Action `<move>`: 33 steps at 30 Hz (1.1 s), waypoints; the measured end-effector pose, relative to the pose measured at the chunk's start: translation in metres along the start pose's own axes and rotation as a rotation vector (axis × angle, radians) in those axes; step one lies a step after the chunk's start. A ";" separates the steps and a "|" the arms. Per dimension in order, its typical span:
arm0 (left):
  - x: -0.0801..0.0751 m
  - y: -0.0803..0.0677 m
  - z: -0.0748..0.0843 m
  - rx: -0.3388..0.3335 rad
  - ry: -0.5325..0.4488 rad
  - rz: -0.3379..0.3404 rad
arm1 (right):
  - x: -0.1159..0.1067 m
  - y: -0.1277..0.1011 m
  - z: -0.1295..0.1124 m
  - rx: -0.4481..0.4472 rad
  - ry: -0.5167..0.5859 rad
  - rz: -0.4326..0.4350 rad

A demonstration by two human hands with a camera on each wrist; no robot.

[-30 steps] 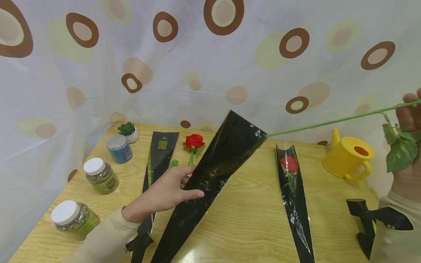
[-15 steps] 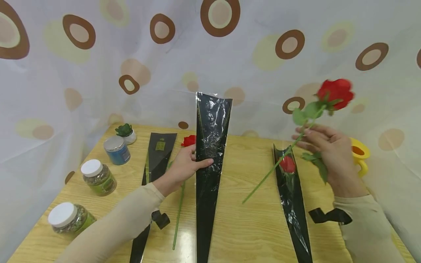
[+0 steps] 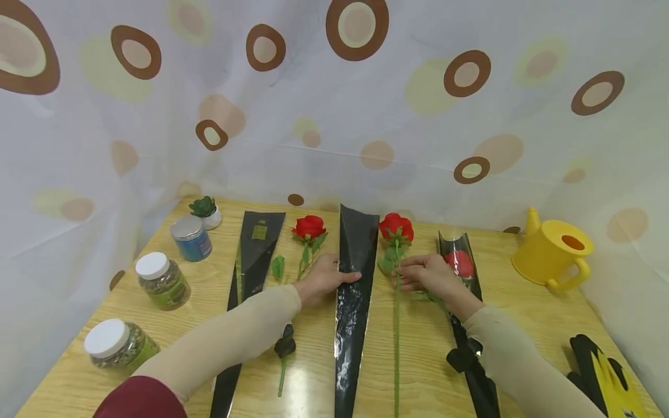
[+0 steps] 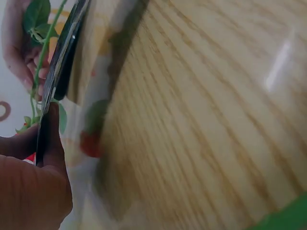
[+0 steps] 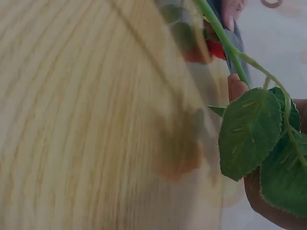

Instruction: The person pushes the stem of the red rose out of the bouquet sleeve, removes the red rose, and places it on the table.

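Observation:
Near the middle of the table, my left hand (image 3: 324, 277) pinches the edge of a long black flower sleeve (image 3: 352, 307) between thumb and fingers. The left wrist view shows the sleeve (image 4: 63, 60) edge-on, with the thumb on one face and fingers behind. Just right of it, my right hand (image 3: 431, 278) pinches the green stem of an artificial red rose (image 3: 396, 227), bloom pointing away from me. In the right wrist view its leaves (image 5: 252, 136) cover part of the hand. Sleeve and rose lie nearly parallel, low over the wood.
Left of the sleeve lie another red rose (image 3: 309, 227) and a flat black sleeve (image 3: 256, 255). A sleeved rose (image 3: 460, 264) passes under my right forearm. Jars (image 3: 163, 281) and a potted succulent (image 3: 204, 207) line the left; a yellow watering can (image 3: 554, 249) and black-yellow object (image 3: 608, 377) stand right.
The right hand has brought the rose from the upper right down beside the sleeve. My left hand has lowered the sleeve toward the table, after swinging it from slanted to nearly straight.

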State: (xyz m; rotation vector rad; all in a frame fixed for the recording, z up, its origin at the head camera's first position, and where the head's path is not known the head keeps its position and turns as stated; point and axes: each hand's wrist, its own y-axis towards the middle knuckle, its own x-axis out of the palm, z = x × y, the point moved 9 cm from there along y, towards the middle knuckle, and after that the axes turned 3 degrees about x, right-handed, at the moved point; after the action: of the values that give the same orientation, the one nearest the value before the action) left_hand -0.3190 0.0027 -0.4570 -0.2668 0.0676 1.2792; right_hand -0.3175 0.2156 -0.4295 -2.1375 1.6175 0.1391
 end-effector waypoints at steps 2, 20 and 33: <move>0.000 0.004 -0.003 -0.018 -0.014 0.021 | 0.001 0.007 0.002 0.015 -0.029 0.021; 0.000 -0.005 0.012 -0.117 0.166 -0.114 | -0.011 0.008 -0.008 -0.154 -0.438 0.156; 0.014 -0.026 0.068 0.145 0.244 -0.147 | -0.097 -0.027 -0.036 -0.202 -0.600 0.343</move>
State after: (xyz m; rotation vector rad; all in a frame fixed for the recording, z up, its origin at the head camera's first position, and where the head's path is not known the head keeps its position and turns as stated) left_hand -0.2967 0.0252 -0.3894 -0.2967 0.3422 1.0851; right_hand -0.3291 0.2921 -0.3560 -1.6861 1.6145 0.9849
